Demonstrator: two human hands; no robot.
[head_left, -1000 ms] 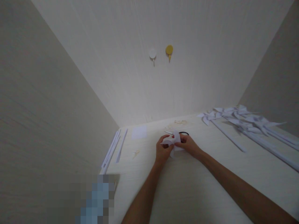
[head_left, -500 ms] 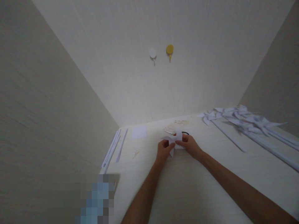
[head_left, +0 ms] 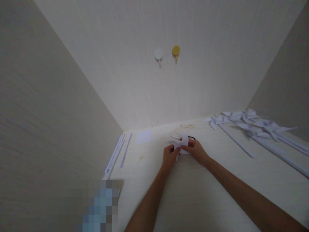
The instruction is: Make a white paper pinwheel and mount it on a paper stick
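A white paper pinwheel head is held between my two hands, its cut flaps curling upward and outward. My left hand pinches its left side with thumb and fingers. On the other side, my right hand grips the paper, thumb close to the middle. Just behind the paper lie scissors with a black handle; one blade shows to the left and the rest is hidden by the paper and fingers.
Finished paper pinwheels on sticks lie heaped at the right. Rolled paper sticks and a square paper sheet are at the left. Small pale bits lie near the wall. A yellow hook and a white hook hang there.
The lower paper flap beneath my left hand looks narrower and has shifted slightly. Both hands keep almost the same place and hold on the paper.
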